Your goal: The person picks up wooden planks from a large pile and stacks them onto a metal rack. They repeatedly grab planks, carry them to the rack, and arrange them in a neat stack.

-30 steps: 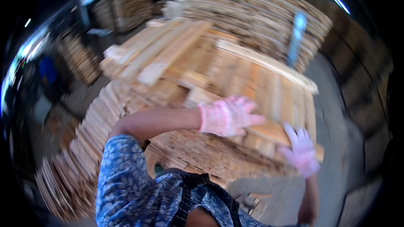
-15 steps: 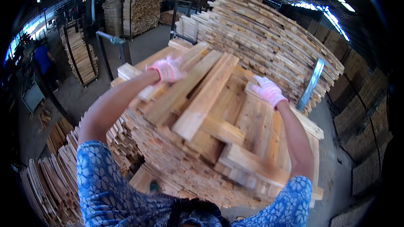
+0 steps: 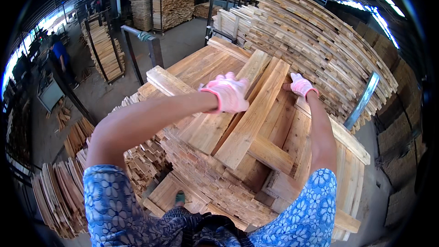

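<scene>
My left hand [image 3: 227, 92], in a white and pink glove, lies palm down with its fingers spread on a long pale board [image 3: 208, 132]. Just right of it, a second long board [image 3: 256, 114] lies slantwise across the top of the wood stack [image 3: 206, 169]. Close to the far right end of that board is my right hand [image 3: 302, 86], gloved the same way. Its fingers look apart and slightly bent at the edge of the wood; their undersides are hidden. A short crosspiece [image 3: 271, 153] lies under the slanting board's near right side.
A tall lumber stack [image 3: 315, 36] rises beyond, with a metal post [image 3: 362, 100] at its right. On the left stand a metal frame [image 3: 141, 41] and a racked wood pile [image 3: 104, 48]. A person in blue [image 3: 59, 55] stands farther left. More boards [image 3: 57, 196] lie at lower left.
My left hand has moved right across the boards, toward the slanting board. My right hand has shifted left and away from me, to that board's far end. The whole view has swung left.
</scene>
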The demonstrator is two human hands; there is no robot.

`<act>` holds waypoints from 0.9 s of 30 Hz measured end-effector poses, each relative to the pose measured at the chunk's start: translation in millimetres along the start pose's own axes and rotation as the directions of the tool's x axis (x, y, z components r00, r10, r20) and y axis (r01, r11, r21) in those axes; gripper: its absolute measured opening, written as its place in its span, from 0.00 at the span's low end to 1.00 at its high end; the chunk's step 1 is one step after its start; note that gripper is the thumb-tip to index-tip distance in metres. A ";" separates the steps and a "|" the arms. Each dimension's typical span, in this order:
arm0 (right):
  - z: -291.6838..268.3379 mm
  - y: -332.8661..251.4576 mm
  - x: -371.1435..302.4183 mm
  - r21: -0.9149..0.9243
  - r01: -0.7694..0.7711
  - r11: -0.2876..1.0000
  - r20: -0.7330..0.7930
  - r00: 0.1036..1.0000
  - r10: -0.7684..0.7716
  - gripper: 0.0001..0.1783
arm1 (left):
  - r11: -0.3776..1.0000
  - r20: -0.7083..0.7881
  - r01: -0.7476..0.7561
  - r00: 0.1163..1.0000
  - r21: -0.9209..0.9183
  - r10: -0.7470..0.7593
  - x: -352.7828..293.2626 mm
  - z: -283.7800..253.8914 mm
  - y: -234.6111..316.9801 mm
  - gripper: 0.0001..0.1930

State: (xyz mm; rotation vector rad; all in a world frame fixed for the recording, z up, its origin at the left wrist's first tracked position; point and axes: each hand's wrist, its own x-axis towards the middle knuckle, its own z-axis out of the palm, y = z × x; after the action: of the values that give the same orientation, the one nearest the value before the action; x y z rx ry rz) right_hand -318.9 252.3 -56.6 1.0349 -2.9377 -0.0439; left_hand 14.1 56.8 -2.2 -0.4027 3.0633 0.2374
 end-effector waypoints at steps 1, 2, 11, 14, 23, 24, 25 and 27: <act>0.5 -9.5 0.9 0.007 0.016 1.000 -0.012 1.000 -0.016 0.53 | 0.999 0.090 0.018 0.996 -0.048 -0.014 -2.4 -3.1 -0.9 0.37; -0.5 -7.8 1.7 0.005 0.019 1.000 -0.027 0.999 -0.018 0.53 | 1.000 0.086 0.010 0.996 -0.029 -0.007 -3.8 -9.9 0.1 0.37; -12.4 -6.0 2.3 -0.096 -0.061 0.994 0.116 0.991 0.072 0.55 | 0.927 0.036 -0.116 0.990 -0.357 0.138 10.3 -9.8 -30.3 0.44; -28.8 -42.1 -3.1 -0.319 -0.159 0.934 0.118 0.971 0.206 0.44 | 0.912 -0.009 -0.137 0.989 -0.386 0.145 11.1 -30.0 -60.6 0.44; -48.5 -187.1 -155.3 0.770 -0.241 0.590 0.064 0.950 0.305 0.51 | 0.986 -0.152 -0.164 0.974 0.027 0.166 73.4 -31.7 -201.5 0.45; -25.3 -191.8 -153.1 0.677 -0.205 0.707 -0.026 0.953 0.301 0.53 | 0.988 -0.023 -0.140 0.990 -0.069 0.138 71.1 -34.2 -199.4 0.45; -19.7 -188.6 -153.3 0.706 -0.198 0.680 -0.039 0.948 0.317 0.54 | 0.982 0.102 -0.106 0.987 -0.156 0.122 68.0 -39.2 -195.0 0.46; -18.2 -187.0 -148.6 0.735 -0.192 0.650 -0.041 0.945 0.324 0.54 | 0.980 0.095 -0.141 0.983 -0.139 0.155 73.6 -37.1 -199.7 0.46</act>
State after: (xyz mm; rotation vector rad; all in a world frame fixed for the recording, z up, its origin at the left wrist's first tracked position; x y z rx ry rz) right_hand -85.4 199.4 -47.4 0.5549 -2.9110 1.2477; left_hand -5.9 -158.3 0.7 -0.1603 2.9848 0.4532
